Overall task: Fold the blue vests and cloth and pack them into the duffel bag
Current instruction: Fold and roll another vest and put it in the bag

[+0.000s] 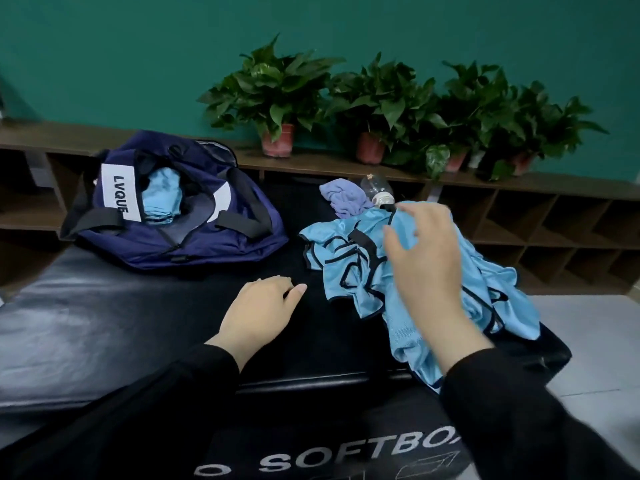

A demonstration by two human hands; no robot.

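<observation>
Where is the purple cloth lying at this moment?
In the head view, the purple cloth lies crumpled on the black mat, right of centre, at the far edge of the blue vests pile and beside a clear plastic bottle.

Black padded surface (104, 323) with white letters "SOFTBO" on the near side. Behind, brown wooden shelf (519, 183) carrying potted plants (277, 98) in reddish pots, against green wall (104, 46). Clear bottle (377, 190), perhaps plastic, lying near.

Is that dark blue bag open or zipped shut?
Open. The duffel bag gapes at the top, and a folded light blue vest shows inside.
</observation>
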